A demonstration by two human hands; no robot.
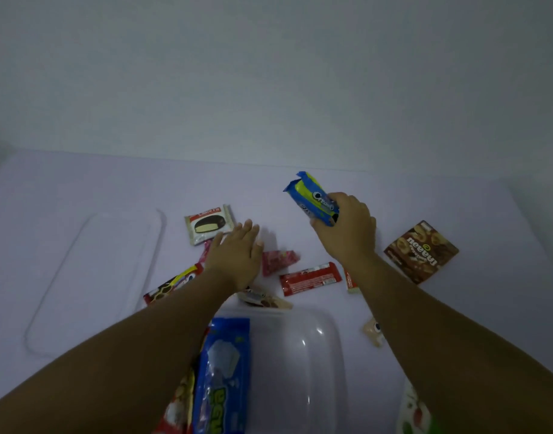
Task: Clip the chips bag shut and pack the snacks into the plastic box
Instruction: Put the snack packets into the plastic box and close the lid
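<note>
Gripping a blue cookie pack point(312, 198) in the right hand point(347, 228), fingers curled round its lower end, pack lifted off the white bench point(300, 183) at 1 o'clock from the plastic box point(300, 355). Hovering low at 11 o'clock from the box, left hand point(236, 256) with fingers straight and together, holding nothing. Lying just beyond its fingertips, a choco pie packet point(209, 223); at its 3 o'clock, a pink candy wrapper point(280, 260) and a red bar point(309, 278). Standing inside the box along its left wall, a blue snack bag point(223, 377). Resting flat at 9 o'clock, the clear lid point(93, 283); at 3 o'clock, a brown packet point(421, 252).
</note>
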